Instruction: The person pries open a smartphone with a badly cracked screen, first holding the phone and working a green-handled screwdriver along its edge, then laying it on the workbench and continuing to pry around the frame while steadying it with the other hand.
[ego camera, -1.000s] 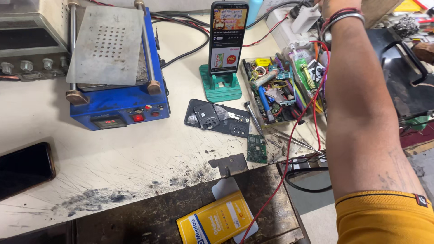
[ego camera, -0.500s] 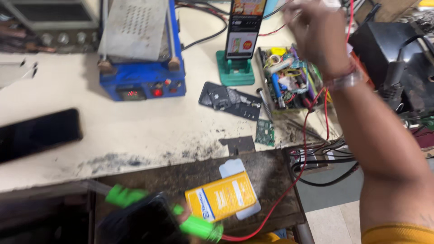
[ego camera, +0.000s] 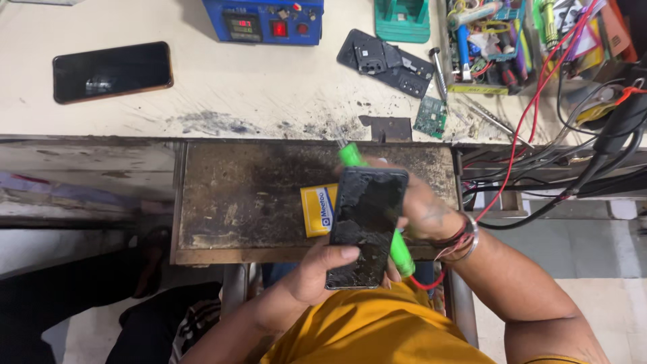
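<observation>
Your left hand [ego camera: 317, 269] fingers pinch the phone [ego camera: 364, 226] by its lower edge, above the yellow box [ego camera: 317, 209]. Your right hand [ego camera: 424, 216] fingers grip the green tool [ego camera: 397, 253] behind it. Keep the phone steady; work gently.

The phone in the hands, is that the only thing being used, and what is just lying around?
In use:
cracked black phone, held by left hand and right hand
green tool

Lying about:
other dark phone
yellow box
small circuit board
blue machine
black phone frame
</observation>
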